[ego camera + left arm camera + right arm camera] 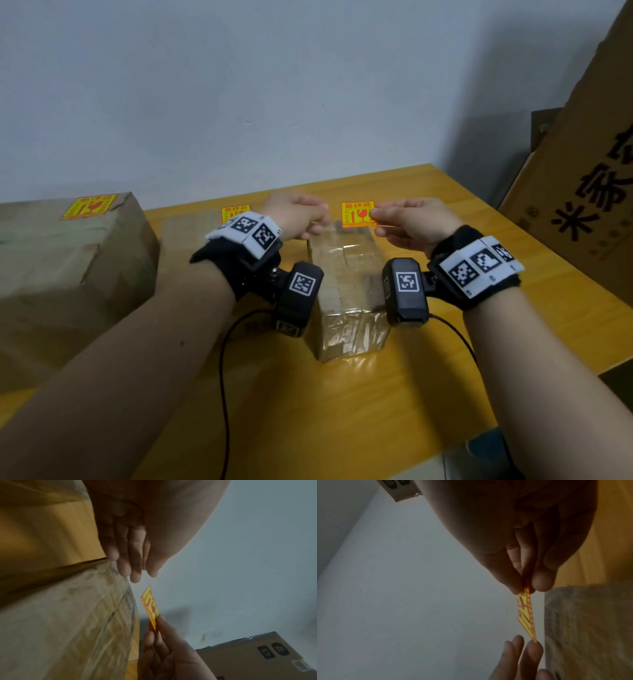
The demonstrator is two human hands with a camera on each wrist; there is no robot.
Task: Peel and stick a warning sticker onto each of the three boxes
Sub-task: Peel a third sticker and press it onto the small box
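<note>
My right hand (373, 214) pinches the right edge of a yellow-and-red warning sticker (358, 214), held upright above the far end of a small tape-wrapped box (346, 281). The sticker also shows edge-on as the sticker (150, 604) and the sticker (526, 609). My left hand (320, 216) hovers at the sticker's left edge with its fingers (135, 574) close together and holding nothing. A large brown box (68, 267) at the left carries a sticker (89, 205). A flat box (191, 240) behind my left wrist carries another sticker (235, 213).
The yellow wooden table (342, 411) ends at a right edge near my right forearm. A tall printed cardboard carton (582, 178) leans at the right. A black cable (222, 377) runs down from the left wrist camera. A grey wall stands behind.
</note>
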